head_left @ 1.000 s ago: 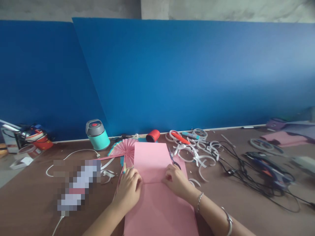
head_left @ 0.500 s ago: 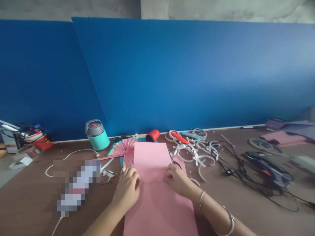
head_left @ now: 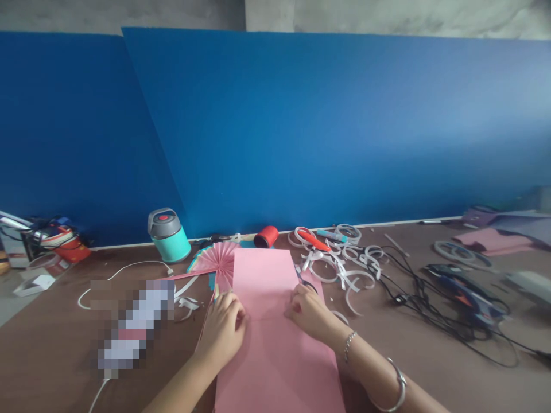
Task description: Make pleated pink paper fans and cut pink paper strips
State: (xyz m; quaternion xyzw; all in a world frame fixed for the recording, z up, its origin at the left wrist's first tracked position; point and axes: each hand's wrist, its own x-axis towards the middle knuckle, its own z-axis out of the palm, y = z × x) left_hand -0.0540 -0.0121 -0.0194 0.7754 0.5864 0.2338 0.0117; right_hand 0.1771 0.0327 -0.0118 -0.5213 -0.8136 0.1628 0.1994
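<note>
Smooth matt pink paper (head_left: 278,367), shiny metal bangle (head_left: 403,384), rough grey wall (head_left: 357,16)

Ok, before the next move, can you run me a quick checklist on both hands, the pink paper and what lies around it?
1. Left hand on the pink paper: ok, at its left side.
2. Right hand on the paper: ok, at its right side.
3. Line across the paper flat all along: cannot tell, the hands cover its ends.
4. Scissors well away from the hands: not ok, they lie right by the right hand, partly hidden.
5. Red spool off the paper: ok, on its side beyond the far edge.
</note>
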